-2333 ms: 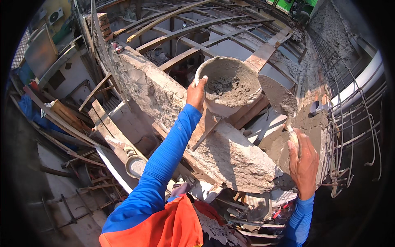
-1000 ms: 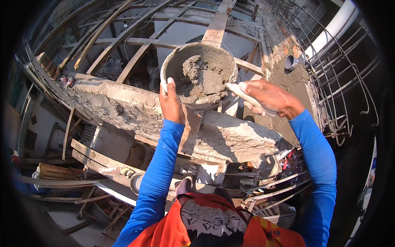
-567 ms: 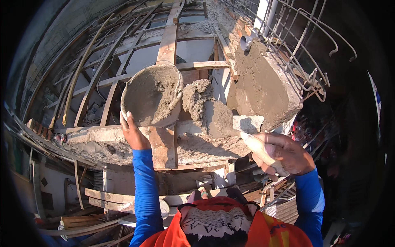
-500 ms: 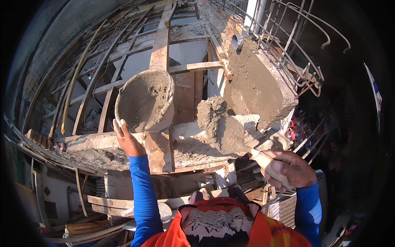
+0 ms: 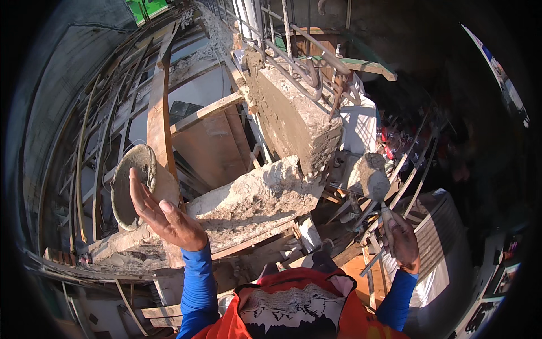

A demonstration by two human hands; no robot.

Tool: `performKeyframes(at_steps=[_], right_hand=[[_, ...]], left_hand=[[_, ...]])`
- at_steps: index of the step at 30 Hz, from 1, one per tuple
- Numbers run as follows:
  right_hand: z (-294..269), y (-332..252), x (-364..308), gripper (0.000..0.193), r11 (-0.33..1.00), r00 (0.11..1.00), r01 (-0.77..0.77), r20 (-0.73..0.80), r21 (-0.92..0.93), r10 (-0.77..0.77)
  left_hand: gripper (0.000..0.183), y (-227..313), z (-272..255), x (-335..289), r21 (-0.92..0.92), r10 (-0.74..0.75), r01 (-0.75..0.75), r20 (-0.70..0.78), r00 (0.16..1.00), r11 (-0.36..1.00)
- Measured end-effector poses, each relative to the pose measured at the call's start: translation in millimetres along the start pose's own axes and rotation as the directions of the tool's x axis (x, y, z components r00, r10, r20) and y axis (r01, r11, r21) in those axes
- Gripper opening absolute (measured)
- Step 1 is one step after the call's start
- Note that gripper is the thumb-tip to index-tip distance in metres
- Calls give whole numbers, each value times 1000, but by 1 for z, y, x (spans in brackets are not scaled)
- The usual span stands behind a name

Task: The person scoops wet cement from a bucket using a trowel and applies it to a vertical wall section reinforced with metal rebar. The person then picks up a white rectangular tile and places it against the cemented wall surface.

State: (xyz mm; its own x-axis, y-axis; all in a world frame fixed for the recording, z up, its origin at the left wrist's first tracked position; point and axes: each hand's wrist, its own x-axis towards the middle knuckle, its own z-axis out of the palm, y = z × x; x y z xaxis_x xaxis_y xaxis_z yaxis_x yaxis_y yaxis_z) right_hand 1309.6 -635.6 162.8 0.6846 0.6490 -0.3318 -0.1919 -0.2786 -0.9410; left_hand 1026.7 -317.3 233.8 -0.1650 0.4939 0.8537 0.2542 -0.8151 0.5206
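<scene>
My right hand [image 5: 405,243] is wrapped around the handle of a trowel [image 5: 374,179], whose blade is coated with grey mortar and points away from me. It is held out to the right of the concrete beam. My left hand [image 5: 172,223] is raised with fingers stretched, in front of a mortar-stained bucket [image 5: 164,189]. Part of the bucket is hidden behind the fingers, so I cannot tell whether they touch it. A concrete column [image 5: 282,116] carries smooth grey mortar on its left face. Its right face is rough.
A rough concrete beam [image 5: 254,195] runs from the column toward the left. Bent steel bars [image 5: 316,70] stick out above the column. Wooden planks [image 5: 158,113] form an open framework on the left, with gaps between them. Corrugated sheeting [image 5: 437,231] lies at lower right.
My right hand has drawn the trowel off the beam to the right, and the mortar lump there is gone. My left hand has left the bucket's rim. The view has shifted right.
</scene>
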Motion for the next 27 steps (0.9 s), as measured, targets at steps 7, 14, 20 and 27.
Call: performKeyframes(at_steps=[7,14,20,27], right_hand=[[-22,39,150,51,933,992,65,75,354,-98],[-16,43,248,47,749,973,-33,193,662,-128],[7,52,306,48,607,969,-76,202,791,-142],[45,34,348,59,661,976,138,10,737,-215]], left_hand=[[116,64,156,-40,-353,78,74,396,915,933],[126,78,217,-68,-216,-22,120,409,912,969],[117,79,247,-58,-116,33,-6,229,973,993],[81,102,274,-52,266,78,-131,199,977,955]])
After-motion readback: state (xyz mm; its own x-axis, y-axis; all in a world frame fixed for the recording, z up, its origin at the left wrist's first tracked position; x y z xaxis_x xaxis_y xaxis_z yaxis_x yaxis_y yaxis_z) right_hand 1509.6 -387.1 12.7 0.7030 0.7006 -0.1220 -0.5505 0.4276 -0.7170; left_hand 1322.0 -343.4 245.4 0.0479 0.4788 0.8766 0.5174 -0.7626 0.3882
